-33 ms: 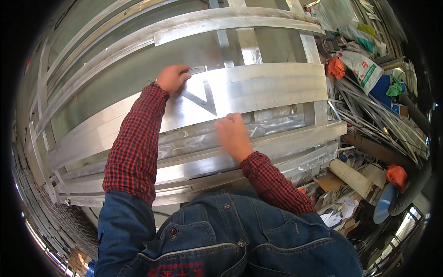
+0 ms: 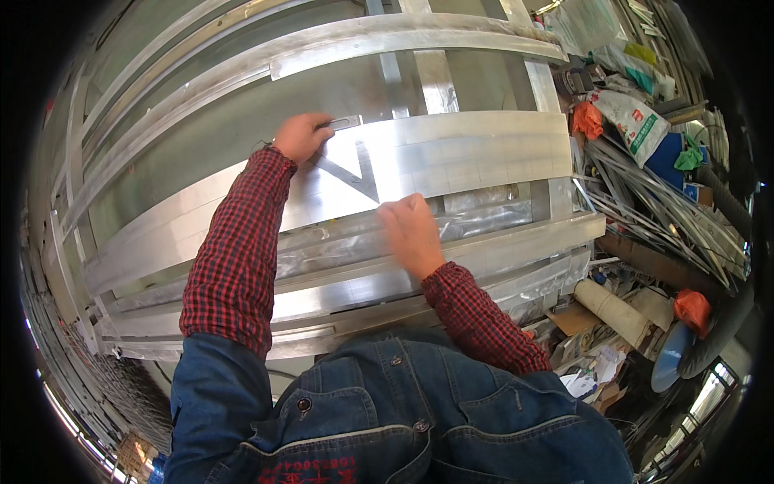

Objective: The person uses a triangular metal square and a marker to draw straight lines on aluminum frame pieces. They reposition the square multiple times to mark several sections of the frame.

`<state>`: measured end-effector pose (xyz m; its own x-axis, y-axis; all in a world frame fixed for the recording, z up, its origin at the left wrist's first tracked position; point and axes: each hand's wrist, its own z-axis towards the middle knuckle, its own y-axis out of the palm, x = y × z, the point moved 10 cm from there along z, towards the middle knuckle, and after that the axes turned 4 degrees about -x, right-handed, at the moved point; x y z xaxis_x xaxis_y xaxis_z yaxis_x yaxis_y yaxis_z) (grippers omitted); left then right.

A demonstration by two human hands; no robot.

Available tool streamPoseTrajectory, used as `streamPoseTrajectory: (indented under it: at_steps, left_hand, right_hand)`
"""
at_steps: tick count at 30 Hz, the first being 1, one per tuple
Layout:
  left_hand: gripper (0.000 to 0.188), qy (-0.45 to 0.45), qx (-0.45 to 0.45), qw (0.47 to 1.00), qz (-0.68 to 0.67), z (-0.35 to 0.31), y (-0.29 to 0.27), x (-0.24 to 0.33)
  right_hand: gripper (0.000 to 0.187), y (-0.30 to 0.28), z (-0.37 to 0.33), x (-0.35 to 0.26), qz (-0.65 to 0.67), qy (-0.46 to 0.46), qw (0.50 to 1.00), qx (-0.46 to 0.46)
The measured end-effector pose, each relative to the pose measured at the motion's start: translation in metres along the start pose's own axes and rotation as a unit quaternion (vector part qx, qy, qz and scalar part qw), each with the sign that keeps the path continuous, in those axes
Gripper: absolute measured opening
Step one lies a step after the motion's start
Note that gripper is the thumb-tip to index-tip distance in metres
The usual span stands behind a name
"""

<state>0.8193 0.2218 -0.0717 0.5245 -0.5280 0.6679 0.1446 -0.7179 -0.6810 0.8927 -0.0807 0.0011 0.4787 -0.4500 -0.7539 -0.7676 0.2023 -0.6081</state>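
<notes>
My left hand (image 2: 302, 137) is closed on a metal set square (image 2: 351, 175) at the far edge of a long, shiny metal strip (image 2: 476, 149). The square's bright, slotted edge piece shows beyond the fingertips, along the strip's far edge. Its dark V-shaped part lies flat across the strip, pointing toward me. At that point, by the strip's near edge, is my right hand (image 2: 409, 235), slightly blurred, with its fingers pinched together. Whatever it may hold is too small or hidden to make out. Faint lines cross the strip at intervals.
Metal rails (image 2: 419, 36) and crossbars form a frame under and around the strip. Plastic-wrapped lengths (image 2: 484, 218) lie just nearer to me. At right are a heap of thin metal offcuts (image 2: 645, 194), a white sack (image 2: 633, 125), orange bags (image 2: 692, 310) and a cardboard tube (image 2: 613, 310).
My right hand has shifted very slightly to the right and away from me, beside the square's point. My left hand and the square have stayed in place.
</notes>
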Motion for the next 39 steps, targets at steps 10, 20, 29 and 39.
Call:
streamPoseTrajectory:
  at_steps: [10,20,29,39]
  left_hand:
    - [0.039,-0.040,0.025,0.999,-0.008,-0.005,0.000,0.002]
    - [0.041,-0.038,0.044,0.998,-0.002,-0.007,0.001,0.001]
    - [0.041,-0.045,0.039,0.998,0.002,-0.008,0.000,0.005]
    - [0.040,-0.071,0.030,0.997,-0.003,-0.009,0.001,0.002]
  right_hand:
    - [0.026,-0.044,0.089,-0.002,0.132,0.015,0.986,0.099]
    - [0.017,-0.036,0.130,-0.023,-0.034,-0.078,0.981,0.176]
    - [0.020,-0.024,0.138,-0.028,-0.085,-0.077,0.980,0.163]
    - [0.018,-0.022,0.138,-0.025,-0.047,-0.053,0.988,0.135]
